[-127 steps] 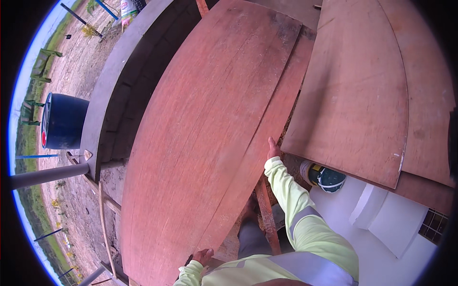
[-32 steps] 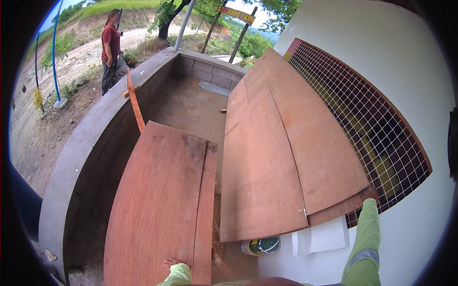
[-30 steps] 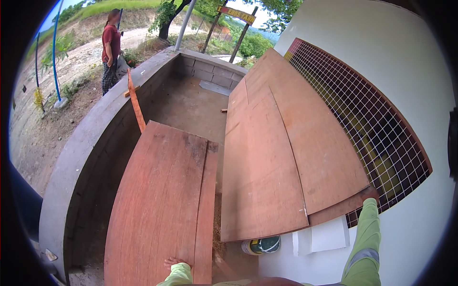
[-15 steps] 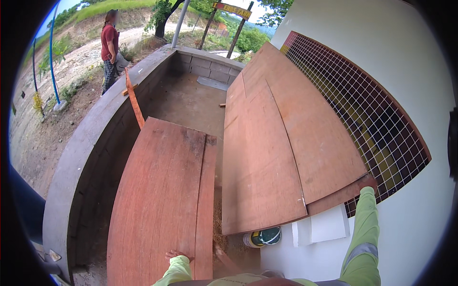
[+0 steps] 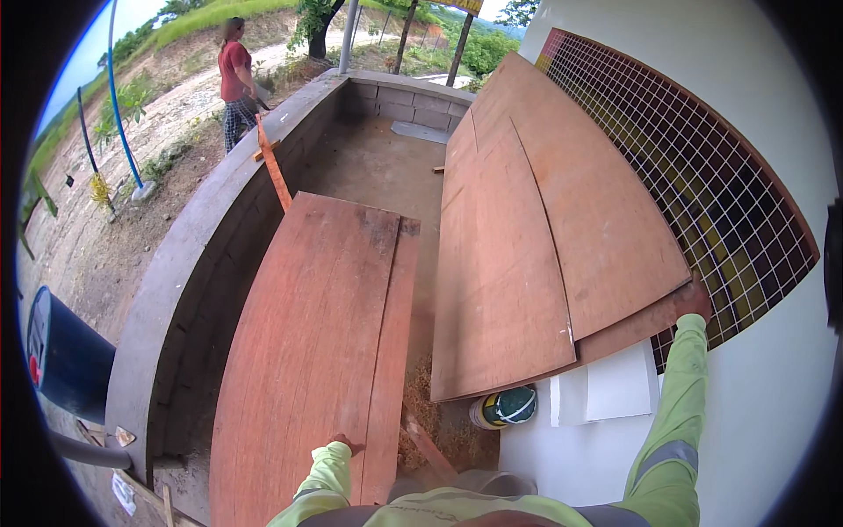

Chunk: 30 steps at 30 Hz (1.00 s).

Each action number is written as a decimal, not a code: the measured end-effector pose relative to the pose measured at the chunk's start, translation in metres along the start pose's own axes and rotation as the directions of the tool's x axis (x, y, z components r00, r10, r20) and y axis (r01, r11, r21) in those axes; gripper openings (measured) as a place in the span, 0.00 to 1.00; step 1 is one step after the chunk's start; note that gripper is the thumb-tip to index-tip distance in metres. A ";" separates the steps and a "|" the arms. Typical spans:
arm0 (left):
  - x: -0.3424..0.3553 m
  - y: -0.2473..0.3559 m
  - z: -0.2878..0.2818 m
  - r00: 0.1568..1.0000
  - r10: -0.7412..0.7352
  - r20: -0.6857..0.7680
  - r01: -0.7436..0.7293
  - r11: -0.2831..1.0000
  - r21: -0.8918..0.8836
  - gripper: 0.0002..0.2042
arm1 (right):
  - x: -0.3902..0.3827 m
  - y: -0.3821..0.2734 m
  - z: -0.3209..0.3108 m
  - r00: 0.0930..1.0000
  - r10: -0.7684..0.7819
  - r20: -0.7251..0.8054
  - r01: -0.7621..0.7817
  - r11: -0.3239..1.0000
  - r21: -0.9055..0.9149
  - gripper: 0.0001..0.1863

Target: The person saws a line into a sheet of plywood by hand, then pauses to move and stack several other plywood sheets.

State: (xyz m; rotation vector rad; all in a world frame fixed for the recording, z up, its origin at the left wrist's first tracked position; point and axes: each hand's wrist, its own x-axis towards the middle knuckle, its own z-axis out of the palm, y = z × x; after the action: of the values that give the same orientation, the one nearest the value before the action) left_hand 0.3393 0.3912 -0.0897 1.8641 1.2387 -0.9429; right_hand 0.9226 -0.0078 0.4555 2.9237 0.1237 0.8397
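My right hand (image 5: 693,299) is closed round the near right corner of a stack of plywood sheets (image 5: 500,263), which leans along the white wall. Some of its fingers are hidden by the sheet edge. My left hand (image 5: 348,443) rests on the face of another plywood sheet (image 5: 303,351), reddish brown, with a second sheet edge showing along its right side. That hand looks laid on the surface rather than round an edge, though its fingers are partly foreshortened. Between the two stacks runs a narrow gap.
A low block wall (image 5: 189,255) curves along the left, with an orange wooden piece (image 5: 273,167) across it. Paint buckets (image 5: 503,407) and a white block (image 5: 615,386) stand under the right stack. Outside are a blue drum (image 5: 75,356) and a person (image 5: 235,79). A metal grille (image 5: 694,176) covers the wall opening.
My view has shifted, so the scene sits higher and further right, and more of the blue drum shows. Both hands keep about the same places on the plywood.
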 end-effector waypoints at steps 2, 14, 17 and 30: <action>-0.014 0.002 0.017 0.998 0.069 -0.011 -0.069 0.998 -0.005 0.47 | -0.002 -0.001 0.000 1.000 -0.018 -0.001 0.018 0.999 0.040 0.45; -0.211 0.018 0.140 0.955 0.277 -0.101 -0.278 0.961 0.005 0.37 | -0.002 0.000 -0.006 0.973 -0.229 -0.013 0.228 0.963 0.143 0.41; -0.249 0.007 0.177 0.953 0.295 -0.074 -0.298 0.954 -0.028 0.35 | 0.002 0.001 -0.006 0.977 -0.214 0.007 0.211 0.968 0.136 0.36; -0.287 -0.068 0.226 0.998 0.066 0.003 -0.064 0.972 -0.228 0.35 | 0.021 -0.008 -0.001 0.970 -0.216 0.111 0.210 0.976 0.067 0.36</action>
State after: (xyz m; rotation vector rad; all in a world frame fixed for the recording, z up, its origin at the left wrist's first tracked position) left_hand 0.1521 0.0952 0.0350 1.7054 1.2172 -0.7411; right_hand 0.9397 0.0024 0.4662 2.9313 0.4488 0.6391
